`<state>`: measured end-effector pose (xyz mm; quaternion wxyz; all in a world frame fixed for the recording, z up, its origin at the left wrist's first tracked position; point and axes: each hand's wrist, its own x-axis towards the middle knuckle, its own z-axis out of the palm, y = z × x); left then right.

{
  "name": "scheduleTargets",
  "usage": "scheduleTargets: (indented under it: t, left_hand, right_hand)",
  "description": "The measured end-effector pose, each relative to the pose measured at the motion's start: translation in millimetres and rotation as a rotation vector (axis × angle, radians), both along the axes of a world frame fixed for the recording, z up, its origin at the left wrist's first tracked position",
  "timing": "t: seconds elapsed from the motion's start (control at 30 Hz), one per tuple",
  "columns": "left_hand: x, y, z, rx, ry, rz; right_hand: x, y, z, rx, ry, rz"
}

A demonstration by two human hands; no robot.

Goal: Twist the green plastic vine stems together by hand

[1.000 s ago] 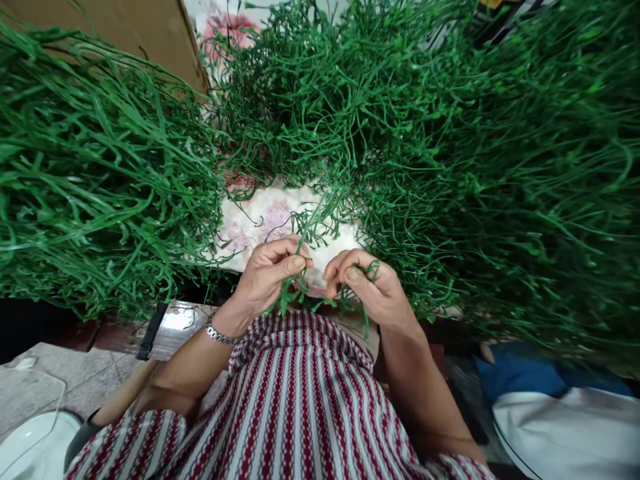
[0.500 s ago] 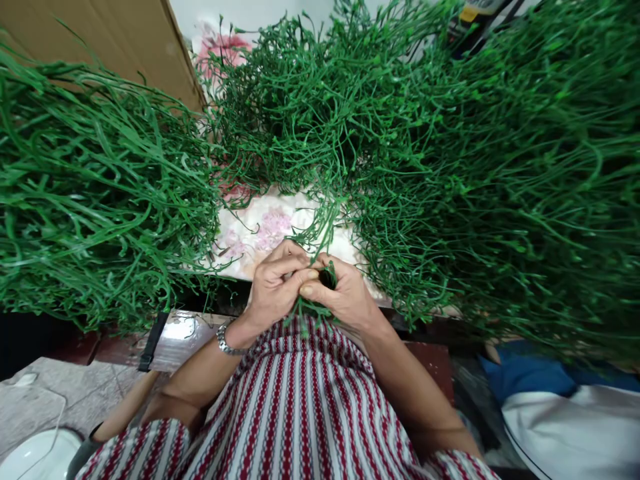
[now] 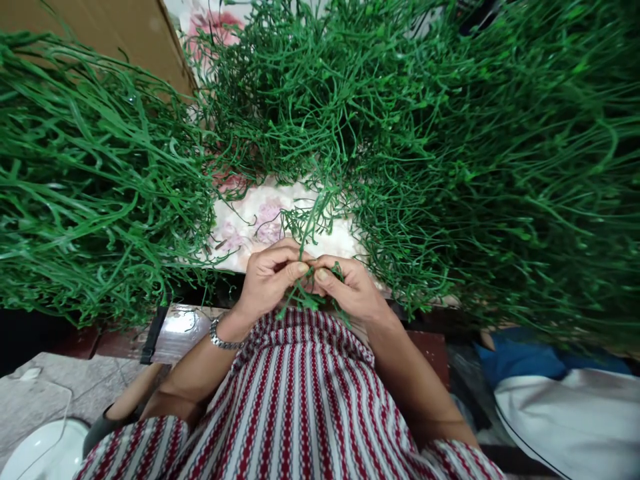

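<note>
My left hand point(image 3: 273, 277) and my right hand point(image 3: 350, 285) meet at the table's near edge, thumbs and fingertips pinched together on thin green stems point(image 3: 306, 297). One stem sticks up between the fingers over the table, and short branching tips hang below the thumbs. A watch with a metal band is on my left wrist. Beyond my hands lies a white cloth point(image 3: 240, 233) with pink flowers, and a few loose green sprigs point(image 3: 323, 217) rest on it. The exact fingertip contact is partly hidden.
Big heaps of green stems stand at the left point(image 3: 100, 193), the back point(image 3: 320, 87) and the right point(image 3: 525, 180). A cardboard box point(image 3: 115, 40) is at the back left. Another person's arm point(image 3: 133, 393) shows at lower left, and a person in white and blue point(image 3: 575, 407) at lower right.
The thumbs have moved slightly apart along the stems, and more green tips show between and below them. The whole view has shifted slightly, moving the heaps up in the picture.
</note>
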<state>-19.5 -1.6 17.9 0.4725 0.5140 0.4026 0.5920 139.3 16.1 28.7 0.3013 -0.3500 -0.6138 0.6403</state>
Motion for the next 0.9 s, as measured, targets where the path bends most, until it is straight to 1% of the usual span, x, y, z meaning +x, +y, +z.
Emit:
scheduleTargets:
  t: [0.1,0.17,0.2,0.27,0.37,0.47,0.57,0.63,0.7,0.8,0.9]
  left_hand:
    - [1.5,-1.7,0.5,0.207,0.251,0.092]
    - [4.1,-3.3,0.3,0.295,0.361,0.139]
    - [5.3,-4.1,0.1,0.317,0.382,0.146]
    - [6.7,-5.3,-0.4,0.312,0.362,0.124]
    - [5.2,-5.7,-2.4,0.217,0.246,0.028]
    - [2.5,-5.8,-5.6,0.099,0.106,-0.043]
    - [3.0,-7.2,-6.6,-0.066,-0.090,-0.061]
    - [5.1,-8.7,-4.6,-0.196,-0.246,-0.070]
    - [7.5,-10.2,-1.1,-0.285,-0.363,-0.075]
    - [9.7,-12.0,3.9,-0.349,-0.455,-0.055]
    - [10.3,-13.6,5.9,-0.398,-0.515,-0.064]
  right_hand:
    - [-4.4,-0.8,-5.2,-0.115,0.120,-0.005]
    - [-8.0,-1.0,-7.2,-0.158,0.160,-0.028]
    - [-9.5,-1.2,-7.8,-0.175,0.167,-0.041]
    - [-11.1,-2.0,-9.1,-0.194,0.170,-0.053]
    - [-10.1,-3.9,-11.6,-0.164,0.123,-0.039]
    - [-7.1,-5.8,-13.6,-0.048,0.035,-0.052]
    - [-3.9,-6.2,-11.3,0.050,-0.007,-0.008]
    - [-2.3,-5.7,-6.5,0.098,-0.051,0.038]
    - [-1.4,-4.9,-0.6,0.155,-0.114,0.056]
    - [-1.3,-4.2,5.2,0.219,-0.171,0.063]
    - [-2.7,-4.7,5.4,0.176,-0.108,0.095]
